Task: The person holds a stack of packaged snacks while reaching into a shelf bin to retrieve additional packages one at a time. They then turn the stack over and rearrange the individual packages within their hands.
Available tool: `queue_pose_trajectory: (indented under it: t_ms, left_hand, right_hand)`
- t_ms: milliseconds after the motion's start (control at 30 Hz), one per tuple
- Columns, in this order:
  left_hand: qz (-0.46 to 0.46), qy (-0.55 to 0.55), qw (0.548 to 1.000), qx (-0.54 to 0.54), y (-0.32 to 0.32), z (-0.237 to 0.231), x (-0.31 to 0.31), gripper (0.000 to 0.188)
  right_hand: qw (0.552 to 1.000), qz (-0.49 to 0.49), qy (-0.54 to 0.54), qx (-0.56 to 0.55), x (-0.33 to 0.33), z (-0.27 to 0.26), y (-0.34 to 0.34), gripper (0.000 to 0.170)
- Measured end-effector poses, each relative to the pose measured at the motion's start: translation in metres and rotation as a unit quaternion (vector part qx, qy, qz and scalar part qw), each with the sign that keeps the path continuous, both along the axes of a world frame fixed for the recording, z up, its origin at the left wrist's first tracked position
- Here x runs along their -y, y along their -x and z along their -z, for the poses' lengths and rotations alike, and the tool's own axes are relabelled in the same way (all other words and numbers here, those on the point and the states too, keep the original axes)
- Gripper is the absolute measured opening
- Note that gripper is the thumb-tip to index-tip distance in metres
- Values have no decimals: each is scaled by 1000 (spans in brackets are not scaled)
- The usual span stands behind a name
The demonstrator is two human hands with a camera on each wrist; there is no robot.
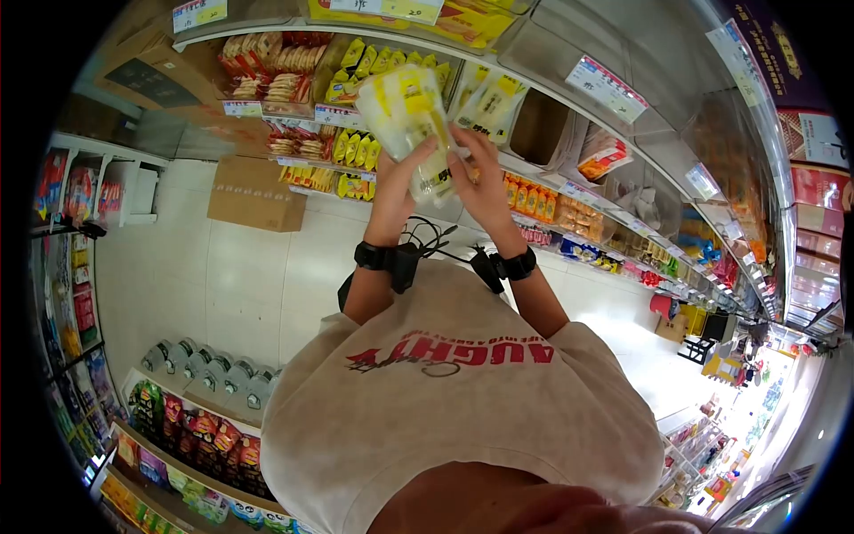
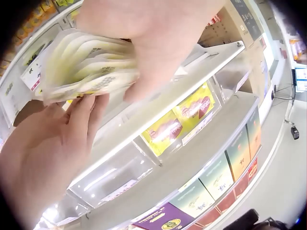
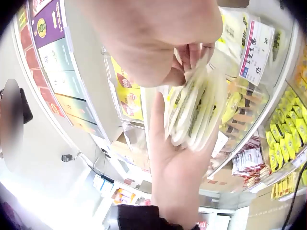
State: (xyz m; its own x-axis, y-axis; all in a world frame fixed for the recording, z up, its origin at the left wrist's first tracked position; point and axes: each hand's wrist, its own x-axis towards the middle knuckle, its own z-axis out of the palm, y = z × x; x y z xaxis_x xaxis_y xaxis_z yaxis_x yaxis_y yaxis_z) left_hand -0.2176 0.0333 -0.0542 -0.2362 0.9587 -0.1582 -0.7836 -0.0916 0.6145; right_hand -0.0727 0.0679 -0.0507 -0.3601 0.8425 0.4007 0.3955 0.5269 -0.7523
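Observation:
A stack of flat, clear-and-yellow packets is held between both hands in front of the shelf bins. My left hand grips the stack from its left side, the thumb across it; in the left wrist view the packets fan out from this hand. Curled fingers of my right hand hold the opposite edge. In the right wrist view, the right hand is at the upper end of the packets, with the left palm under them. Similar packets lie in a bin just behind.
Yellow snack packs and red-wrapped ones fill bins to the left. A brown bin stands right of the similar packets. The upper shelf edge with price tags runs above. A cardboard box stands on the floor.

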Motion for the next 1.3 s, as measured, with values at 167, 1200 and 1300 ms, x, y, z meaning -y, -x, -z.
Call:
queue_pose_trajectory:
  t_ms: [167, 1200, 1300]
  left_hand:
    - [-18, 37, 999, 9, 0, 10, -3, 43]
    - [33, 28, 996, 78, -13, 23, -12, 45]
    - [22, 6, 1000, 9, -9, 16, -9, 46]
  right_hand:
    - [994, 68, 67, -45, -25, -9, -14, 25]
    - [980, -12, 186, -72, -29, 11, -24, 20]
    - [975, -49, 189, -110, -38, 3, -22, 27]
